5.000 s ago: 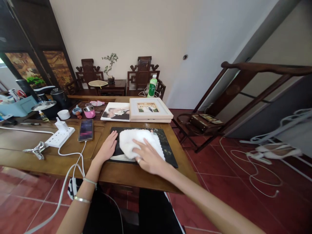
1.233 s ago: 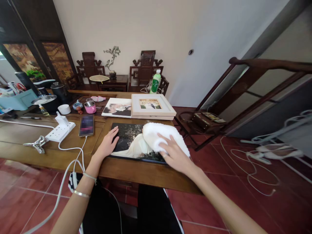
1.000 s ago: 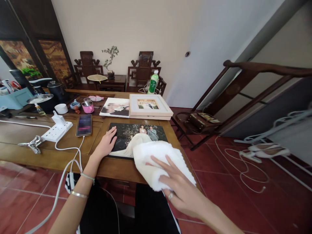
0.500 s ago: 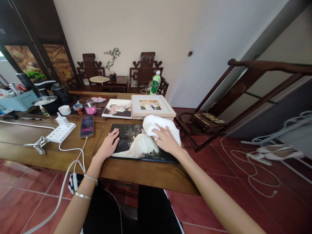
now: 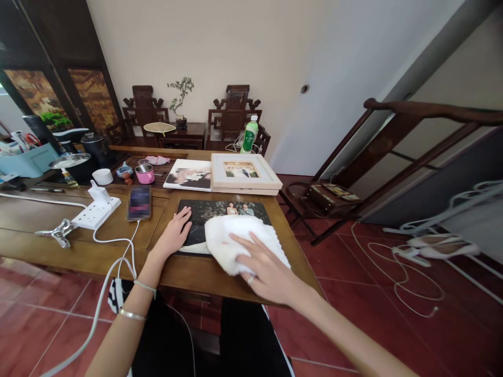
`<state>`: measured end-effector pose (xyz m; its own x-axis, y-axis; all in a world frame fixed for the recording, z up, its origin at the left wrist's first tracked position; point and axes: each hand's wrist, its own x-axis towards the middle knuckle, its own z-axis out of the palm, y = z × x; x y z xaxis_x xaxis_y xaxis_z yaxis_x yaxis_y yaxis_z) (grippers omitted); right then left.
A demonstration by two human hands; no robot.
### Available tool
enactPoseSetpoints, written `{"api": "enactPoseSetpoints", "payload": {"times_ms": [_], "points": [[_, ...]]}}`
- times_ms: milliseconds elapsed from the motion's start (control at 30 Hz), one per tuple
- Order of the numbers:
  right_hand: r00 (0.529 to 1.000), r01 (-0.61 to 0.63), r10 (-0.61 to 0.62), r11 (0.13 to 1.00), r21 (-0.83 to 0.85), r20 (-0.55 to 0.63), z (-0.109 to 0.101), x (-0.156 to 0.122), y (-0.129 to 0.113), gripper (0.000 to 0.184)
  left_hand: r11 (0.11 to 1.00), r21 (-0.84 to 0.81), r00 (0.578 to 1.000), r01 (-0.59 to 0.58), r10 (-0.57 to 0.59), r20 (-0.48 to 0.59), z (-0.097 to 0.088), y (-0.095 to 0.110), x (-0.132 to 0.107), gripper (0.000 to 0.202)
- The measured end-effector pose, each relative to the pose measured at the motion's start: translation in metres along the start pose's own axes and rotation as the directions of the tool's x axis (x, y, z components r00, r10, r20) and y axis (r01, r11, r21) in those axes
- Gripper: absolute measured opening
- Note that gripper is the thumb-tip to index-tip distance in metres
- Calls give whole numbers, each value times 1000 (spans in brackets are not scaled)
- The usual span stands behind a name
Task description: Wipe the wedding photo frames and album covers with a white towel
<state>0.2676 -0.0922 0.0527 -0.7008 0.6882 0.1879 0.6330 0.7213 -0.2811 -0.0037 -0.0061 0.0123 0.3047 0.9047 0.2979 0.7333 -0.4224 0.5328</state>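
Observation:
A dark photo panel [image 5: 208,210] showing a couple lies flat on the wooden table [image 5: 188,275] in front of me. My left hand [image 5: 176,231] rests flat on the panel's left edge, fingers stretched out. With my right hand [image 5: 269,269] I hold a fluffy white cloth [image 5: 222,235] against the panel's lower right part, fingers spread over the cloth and thumb near its front edge. The cloth reaches past the panel's near edge and hides much of the picture.
Behind the panel lie a white-framed photo [image 5: 265,170] and a photo board [image 5: 178,180]. A phone [image 5: 139,203], power strip [image 5: 96,212] and pink cup [image 5: 145,174] stand left. A green bottle [image 5: 249,137] is at the back; a wooden chair [image 5: 412,112] stands right.
My right hand has drawn the cloth toward me and slightly left, down to the panel's near edge. The couple at the top now shows. My left hand stays in place.

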Motion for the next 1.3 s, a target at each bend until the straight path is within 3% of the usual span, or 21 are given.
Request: {"api": "enactPoseSetpoints", "payload": {"times_ms": [133,233,333,433,567,700,800,900,1000,1067,1167,1300], "points": [[986,-163,161,985,-55,-45,1,44,44,31,1000,-14,1000,-8,8,5,0,-2,0,47],[949,-310,304,949,-60,-89,5,83,58,36,999,-39,1000,-4,4,-1,1,-4,0,47],[927,-365,357,930,-55,-110,12,115,48,41,996,-83,994,6,-15,-104,1,-4,1,49],[968,-236,230,970,-52,-105,21,128,22,41,990,-137,979,29,-56,-195,1,-4,0,54],[999,30,-29,999,21,-45,24,106,-9,35,974,-222,971,55,-105,-217,0,-2,-2,57],[988,147,-151,982,117,22,10,53,-18,29,979,-179,975,94,-127,-183,0,1,-2,56],[993,108,-112,986,130,25,-2,12,-4,24,987,-138,980,82,-105,-169,1,1,0,51],[998,-10,14,997,78,-55,-6,-18,24,20,993,-82,972,81,-97,-212,3,-1,0,47],[976,-140,141,990,19,-165,0,-34,51,17,982,-69,932,176,-188,-309,4,-4,0,42],[959,-200,194,980,-7,-207,5,-36,59,17,961,-142,904,237,-272,-330,4,-6,0,39],[950,-228,212,972,-46,-230,8,-29,53,16,868,-420,876,266,-399,-270,0,-6,1,41],[954,-197,182,979,-41,-238,9,-5,21,20,569,-790,863,228,-494,-106,-16,10,-2,56]]}}
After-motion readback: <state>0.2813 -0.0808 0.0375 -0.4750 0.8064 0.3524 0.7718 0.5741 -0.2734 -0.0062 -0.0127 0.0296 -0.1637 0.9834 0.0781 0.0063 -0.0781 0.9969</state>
